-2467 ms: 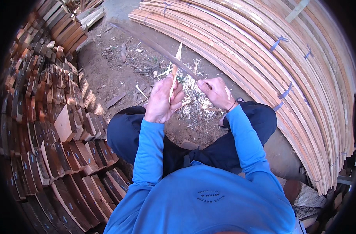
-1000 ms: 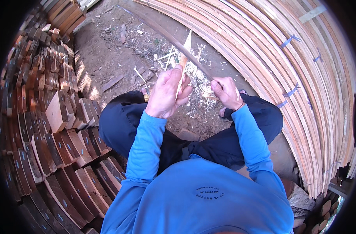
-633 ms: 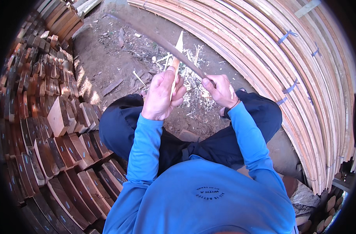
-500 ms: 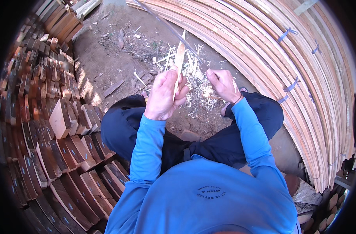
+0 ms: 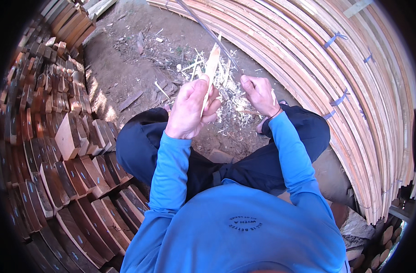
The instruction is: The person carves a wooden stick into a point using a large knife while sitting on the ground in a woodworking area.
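My left hand (image 5: 193, 105) is closed around a pale, pointed wood stick (image 5: 212, 63), thumb pressed along it, tip directed away from me. My right hand (image 5: 261, 96) is a closed fist on a long, thin, dark blade (image 5: 207, 31), seen almost edge-on; it looks like a machete. The grip is mostly hidden inside the fist. From the fist the blade slants up and to the left, passing close to the stick's tip; whether the two touch I cannot tell. Beneath both hands lie wood shavings (image 5: 237, 107) on the ground.
I sit with knees spread on bare dirt (image 5: 121, 50). Long curved-looking planks (image 5: 303, 54), tied with blue strips (image 5: 340, 98), are stacked on the right. Short wood blocks (image 5: 69, 136) are piled along the left. A grey stone-like lump (image 5: 357, 225) lies by my right side.
The blade has shifted slightly to the right along with my right hand's small turn. The stick has tipped a little to the right; both hands keep their holds.
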Demonstrator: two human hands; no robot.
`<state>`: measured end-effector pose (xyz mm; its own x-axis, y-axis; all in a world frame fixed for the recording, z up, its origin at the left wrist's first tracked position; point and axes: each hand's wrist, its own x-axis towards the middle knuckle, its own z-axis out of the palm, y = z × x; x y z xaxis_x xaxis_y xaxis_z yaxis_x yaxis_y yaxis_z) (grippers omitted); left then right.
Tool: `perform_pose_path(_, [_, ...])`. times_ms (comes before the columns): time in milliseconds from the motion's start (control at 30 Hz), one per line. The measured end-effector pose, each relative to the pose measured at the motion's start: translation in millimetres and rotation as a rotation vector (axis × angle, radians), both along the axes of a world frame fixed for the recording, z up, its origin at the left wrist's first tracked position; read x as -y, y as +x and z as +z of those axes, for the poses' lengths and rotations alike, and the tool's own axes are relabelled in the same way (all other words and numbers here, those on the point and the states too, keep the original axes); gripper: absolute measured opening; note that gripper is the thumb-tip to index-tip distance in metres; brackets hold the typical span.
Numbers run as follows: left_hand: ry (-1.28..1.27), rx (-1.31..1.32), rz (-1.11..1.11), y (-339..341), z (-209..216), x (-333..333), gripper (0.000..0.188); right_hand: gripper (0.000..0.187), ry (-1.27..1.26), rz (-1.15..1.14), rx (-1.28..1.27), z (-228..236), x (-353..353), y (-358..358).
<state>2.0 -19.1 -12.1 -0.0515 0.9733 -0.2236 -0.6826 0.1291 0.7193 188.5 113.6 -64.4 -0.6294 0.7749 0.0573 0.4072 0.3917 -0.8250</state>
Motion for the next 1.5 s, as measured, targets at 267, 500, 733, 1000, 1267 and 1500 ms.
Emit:
perform_pose_path(267, [-0.016,-0.006,0.058,0.8,-1.8,-0.9,0.036,0.069,0.057,0.130,0.042,6.8,14.0,-4.3])
perform_pose_path(500, [-0.004,-0.027,0.047,-3.7,-10.3,-5.8,0.036,0.070,0.027,0.175,0.003,-5.6,14.5,2.8])
perform_pose_path(733, [-0.003,-0.036,0.024,0.2,-5.5,-3.3,0.036,0.074,-0.029,0.094,-0.027,-6.1,13.0,-1.2])
perform_pose_path(1000, [0.022,-0.067,0.030,0.8,-6.1,-5.6,0.036,0.066,-0.125,0.138,-0.036,-15.3,9.7,8.3])
perform_pose_path(1267, [0.018,-0.083,0.019,-3.1,-16.9,-0.4,0.041,0.062,-0.019,0.191,0.006,1.5,18.2,0.1])
perform_pose_path(1500, [0.007,-0.193,-0.115,8.0,-10.0,-4.0,0.041,0.069,-0.032,-0.161,0.017,-12.4,-22.6,-7.4])
